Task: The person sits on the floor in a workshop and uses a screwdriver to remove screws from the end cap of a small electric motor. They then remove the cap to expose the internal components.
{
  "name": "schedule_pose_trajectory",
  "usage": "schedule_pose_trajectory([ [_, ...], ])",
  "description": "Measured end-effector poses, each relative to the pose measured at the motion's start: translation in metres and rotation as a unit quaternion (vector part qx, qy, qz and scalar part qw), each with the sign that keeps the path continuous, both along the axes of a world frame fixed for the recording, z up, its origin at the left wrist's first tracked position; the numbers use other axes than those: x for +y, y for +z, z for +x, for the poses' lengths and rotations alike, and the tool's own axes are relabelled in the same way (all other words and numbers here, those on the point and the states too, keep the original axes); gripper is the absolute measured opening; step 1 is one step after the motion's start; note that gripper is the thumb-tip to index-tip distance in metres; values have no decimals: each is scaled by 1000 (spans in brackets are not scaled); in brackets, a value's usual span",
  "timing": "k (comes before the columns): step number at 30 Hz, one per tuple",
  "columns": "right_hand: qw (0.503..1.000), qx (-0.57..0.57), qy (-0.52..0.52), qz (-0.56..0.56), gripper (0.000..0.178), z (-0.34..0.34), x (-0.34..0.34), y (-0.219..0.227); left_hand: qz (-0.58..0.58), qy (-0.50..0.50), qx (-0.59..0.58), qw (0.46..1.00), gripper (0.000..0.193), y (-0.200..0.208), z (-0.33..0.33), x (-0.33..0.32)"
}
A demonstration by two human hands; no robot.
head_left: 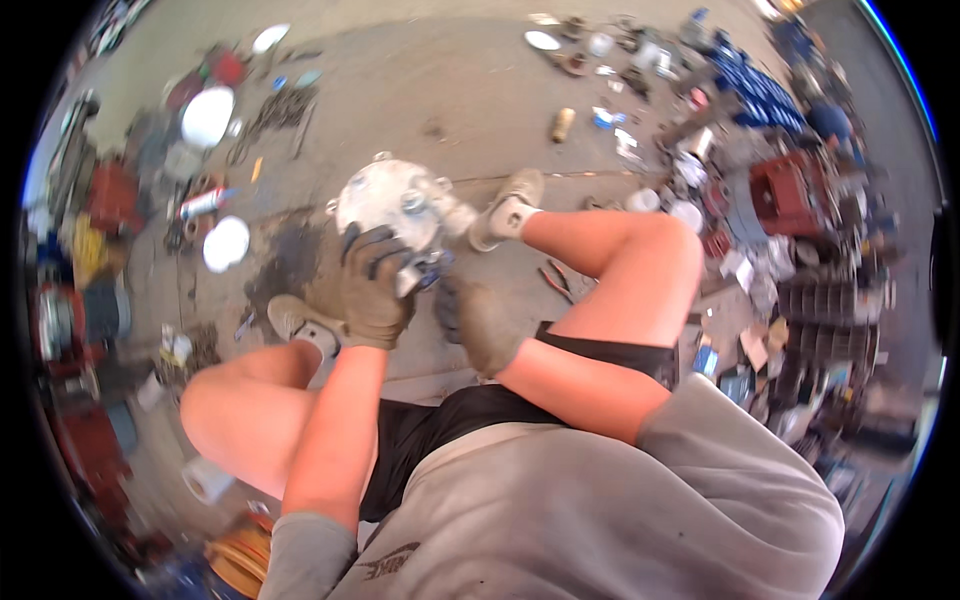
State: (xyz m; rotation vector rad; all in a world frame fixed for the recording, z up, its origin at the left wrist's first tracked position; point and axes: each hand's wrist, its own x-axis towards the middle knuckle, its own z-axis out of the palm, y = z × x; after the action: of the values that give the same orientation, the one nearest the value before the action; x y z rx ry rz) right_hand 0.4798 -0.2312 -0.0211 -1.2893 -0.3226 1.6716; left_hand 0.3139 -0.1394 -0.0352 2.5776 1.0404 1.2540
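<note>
Out in front of the person, just beside the right shoe (506,208), is a big, round, whitish metal part (385,200) with bumps around its edge. The left hand (375,290), in a brown and dark glove, is at its near side with bent fingers over the edge; I cannot tell if it grips hard. Near the left thumb is a small blue piece (432,268), too blurry to make out. The right hand (482,325), gloved too, is near that piece; its fingers are blurry, so I cannot tell if they are apart or together. To the right lie pliers (556,281) with red handles. On the left are a white dish (227,243) and a tube (203,203). Farther right is a red metal box (797,195).
</note>
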Motion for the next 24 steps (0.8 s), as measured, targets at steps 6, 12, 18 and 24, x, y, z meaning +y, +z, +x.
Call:
schedule_pose_trajectory([
  [6,727,-569,175,341,25,8,33,-60,39,-44,17,998,40,-27,4,27],
  [12,837,-434,97,317,41,9,7,23,19,-18,96,995,53,1,-16,10],
  [18,870,-245,-182,387,28,54,-27,108,-77,-38,203,975,76,48,4,-16],
  [24,877,-171,-329,305,30,222,-180,135,-131,41,165,977,54,53,-10,-36],
])
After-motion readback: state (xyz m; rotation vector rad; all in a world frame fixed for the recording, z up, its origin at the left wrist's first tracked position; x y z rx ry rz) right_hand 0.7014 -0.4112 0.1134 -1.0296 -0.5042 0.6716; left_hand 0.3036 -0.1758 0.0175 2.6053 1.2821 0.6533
